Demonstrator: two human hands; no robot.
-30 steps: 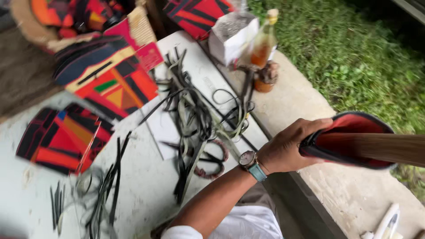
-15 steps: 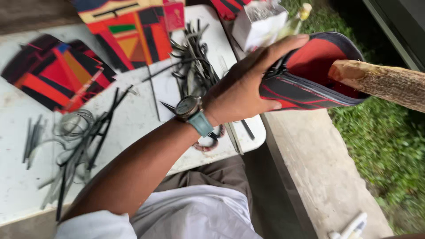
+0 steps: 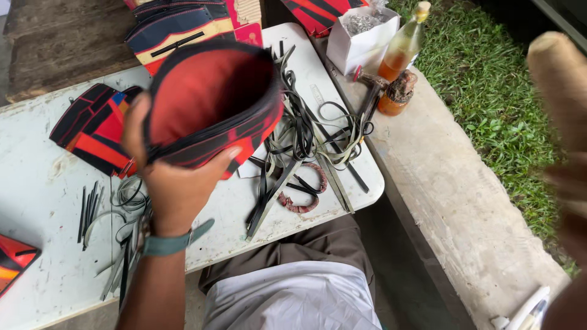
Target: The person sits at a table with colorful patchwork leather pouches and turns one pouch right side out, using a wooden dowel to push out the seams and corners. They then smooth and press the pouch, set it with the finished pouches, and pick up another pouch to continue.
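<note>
The left hand (image 3: 174,183) grips an open red-lined pouch (image 3: 211,107) above the white table (image 3: 36,189) strewn with black strips (image 3: 293,134).

Soft, even daylight; faint shadows beneath the strips on the worktop (image 3: 49,183). Right of it, a wooden stick (image 3: 559,73) looks blurred, perhaps from motion.

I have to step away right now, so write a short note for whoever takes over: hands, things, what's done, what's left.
Left hand: fingers grip the red and black pouch, held open above the white table.
Right hand: blurred at the right edge by a wooden stick; grip unclear.
Done: other patterned pieces lie on the table.
Left: black strips lie loose; this pouch is not yet set down.
</note>
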